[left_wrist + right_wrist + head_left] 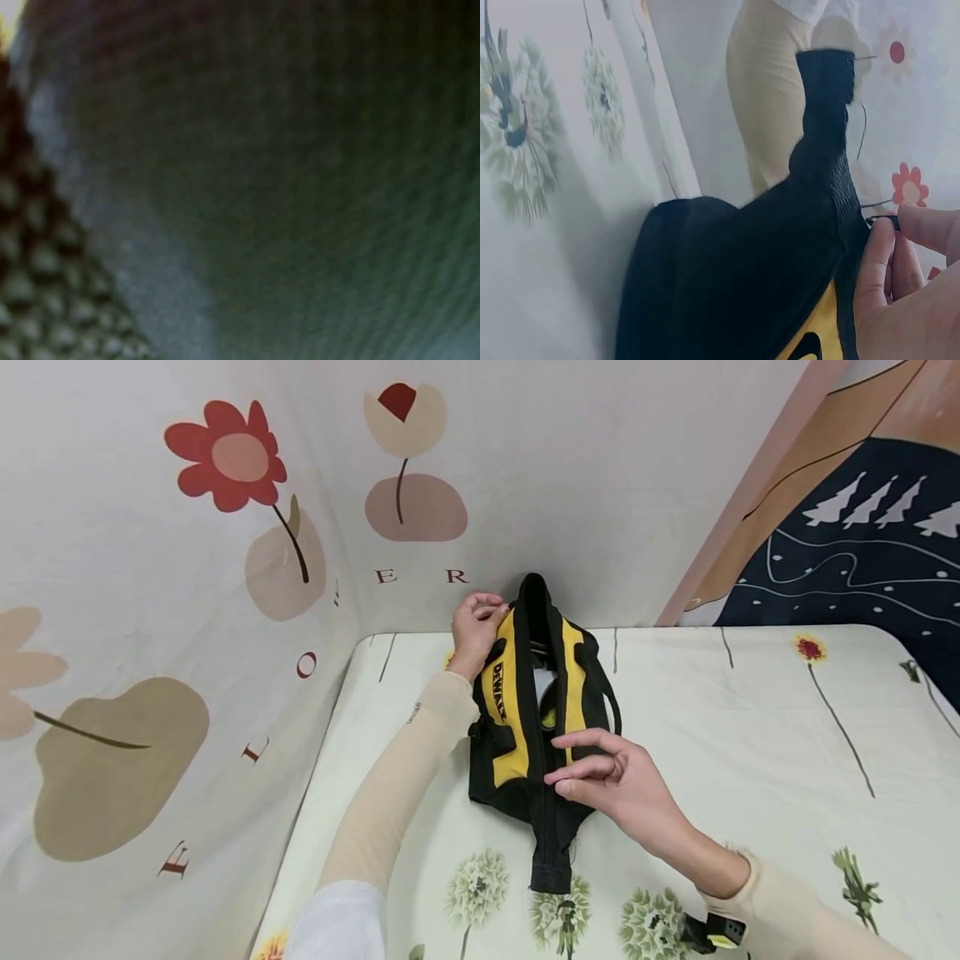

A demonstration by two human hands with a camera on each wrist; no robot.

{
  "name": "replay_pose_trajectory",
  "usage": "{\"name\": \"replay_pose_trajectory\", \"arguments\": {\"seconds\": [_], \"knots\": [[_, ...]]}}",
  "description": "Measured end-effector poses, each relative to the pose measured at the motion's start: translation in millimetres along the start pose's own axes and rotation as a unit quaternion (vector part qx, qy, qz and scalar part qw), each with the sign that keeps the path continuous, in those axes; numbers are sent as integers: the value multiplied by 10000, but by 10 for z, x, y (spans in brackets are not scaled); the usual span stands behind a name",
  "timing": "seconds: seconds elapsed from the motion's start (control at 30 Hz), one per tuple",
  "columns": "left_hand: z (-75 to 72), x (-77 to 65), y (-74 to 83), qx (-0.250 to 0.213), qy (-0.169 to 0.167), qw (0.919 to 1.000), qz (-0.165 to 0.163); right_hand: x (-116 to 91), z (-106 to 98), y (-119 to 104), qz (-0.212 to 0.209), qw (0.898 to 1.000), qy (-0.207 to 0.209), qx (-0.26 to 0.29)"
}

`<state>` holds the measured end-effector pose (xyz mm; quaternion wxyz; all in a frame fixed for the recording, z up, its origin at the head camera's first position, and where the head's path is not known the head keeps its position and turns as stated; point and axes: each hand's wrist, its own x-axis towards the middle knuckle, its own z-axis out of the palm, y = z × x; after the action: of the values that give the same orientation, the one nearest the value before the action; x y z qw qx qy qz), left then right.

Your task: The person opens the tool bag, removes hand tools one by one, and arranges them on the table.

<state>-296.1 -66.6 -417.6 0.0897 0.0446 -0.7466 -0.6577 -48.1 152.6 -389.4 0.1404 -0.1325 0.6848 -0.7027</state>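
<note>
A black and yellow DEWALT tool bag [510, 693] sits on the table, its top zipper partly open. Through the gap a grey-white item with a yellow-green spot [548, 714] shows. My left hand [476, 631] grips the bag's far left edge, fingers curled there. Dark woven fabric [262, 180] fills the left wrist view, very close and blurred. Over the near end of the opening, my right hand [611, 772] pinches a small black zipper pull [887, 220] between thumb and fingers. The zipper's end tab [825, 75] sticks out past the bag's near end.
A flower-print cloth [712, 718] covers the table. Behind and to the left hangs a printed curtain [600, 485]; a dark panel with trees [847, 560] is at the right. A dark strap loop [613, 702] stands off the bag's right side.
</note>
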Motion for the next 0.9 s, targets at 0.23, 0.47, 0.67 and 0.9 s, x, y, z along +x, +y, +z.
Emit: {"name": "replay_pose_trajectory", "arguments": {"seconds": [0.23,0.47,0.67,0.9], "knots": [[-25,-21,-11,1,109,9999,-88,-129,63,7,28,9996,-196,182],[-9,3,11,-47,63,9999,-110,-245,76,-8,182,9981,-396,442],[-13,22,36,-43,11,10000,-18,-286,93,-32,97,9980,-469,420],[-29,13,28,-30,-74,9999,-100,-362,116,-36,-61,9975,-621,325]]}}
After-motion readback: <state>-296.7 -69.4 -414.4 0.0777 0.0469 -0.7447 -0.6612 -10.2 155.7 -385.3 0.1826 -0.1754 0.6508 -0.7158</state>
